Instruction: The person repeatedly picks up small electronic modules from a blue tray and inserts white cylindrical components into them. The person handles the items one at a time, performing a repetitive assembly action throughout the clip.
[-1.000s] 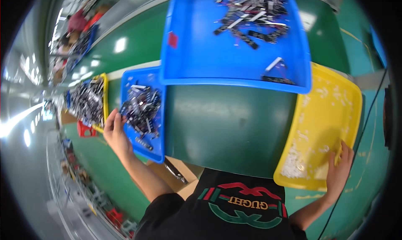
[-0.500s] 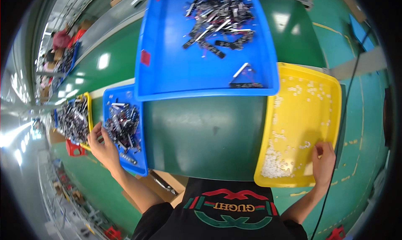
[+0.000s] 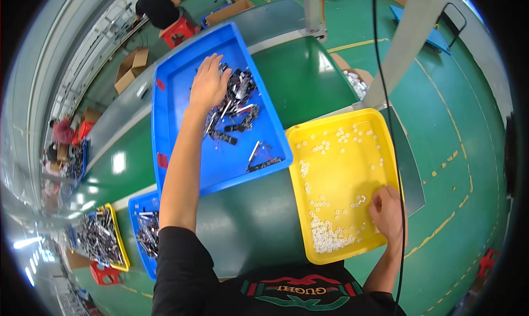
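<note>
My left hand (image 3: 209, 85) reaches far over the large blue tray (image 3: 184, 103), its fingers stretched out at the edge of a pile of dark strip-like parts with thin wires (image 3: 239, 92). Part of the pile is hidden beneath it. A separate dark part (image 3: 264, 164) lies near that tray's front corner. On the right, my right hand (image 3: 388, 212) is at the right side of the yellow tray (image 3: 352, 172), fingers curled together; whatever they hold is hidden. Small white rings (image 3: 328, 236) are heaped in the tray's near left corner, with others scattered about.
A smaller blue tray (image 3: 134, 228) of similar parts is partly behind my left forearm. Further left stands a yellow tray of parts (image 3: 99, 236). A black cable (image 3: 394, 139) hangs beside my right hand. A metal post (image 3: 408, 40) rises beyond the table; another person (image 3: 158, 7) sits far off.
My left hand has gone from the smaller blue tray to the pile in the large one. My right hand stays at the yellow tray's right side. The whole view has shifted.
</note>
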Motion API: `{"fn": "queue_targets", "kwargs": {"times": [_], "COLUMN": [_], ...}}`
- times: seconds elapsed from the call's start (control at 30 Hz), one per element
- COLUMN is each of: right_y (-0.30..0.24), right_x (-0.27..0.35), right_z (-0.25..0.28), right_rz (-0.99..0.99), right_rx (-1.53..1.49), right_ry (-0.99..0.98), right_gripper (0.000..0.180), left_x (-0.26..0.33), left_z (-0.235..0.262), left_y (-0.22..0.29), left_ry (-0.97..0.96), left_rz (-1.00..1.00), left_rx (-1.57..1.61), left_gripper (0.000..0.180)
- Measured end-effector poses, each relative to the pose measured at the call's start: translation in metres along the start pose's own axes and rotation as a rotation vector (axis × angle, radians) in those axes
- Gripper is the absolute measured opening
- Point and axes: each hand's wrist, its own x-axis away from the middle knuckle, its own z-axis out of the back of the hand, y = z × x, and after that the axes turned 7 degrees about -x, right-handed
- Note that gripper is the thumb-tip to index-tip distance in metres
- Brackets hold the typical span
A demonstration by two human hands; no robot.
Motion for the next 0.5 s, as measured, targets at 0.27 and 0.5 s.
{"fn": "queue_targets", "kwargs": {"times": [0.27,0.5], "right_y": [0.003,0.0], "right_x": [0.003,-0.002], "right_z": [-0.005,-0.005], "right_rz": [-0.021,0.02], "right_rx": [-0.052,-0.074], "right_ry": [0.105,0.075], "right_gripper": [0.013,0.015], "left_x": [0.027,0.102], "left_z": [0.023,0.089], "left_y": [-0.004,0.015], "left_ry": [-0.323,-0.579], "left_rz": [-0.021,0.245], "left_rx": [0.123,0.143], "left_gripper": [0.038,0.041]}}
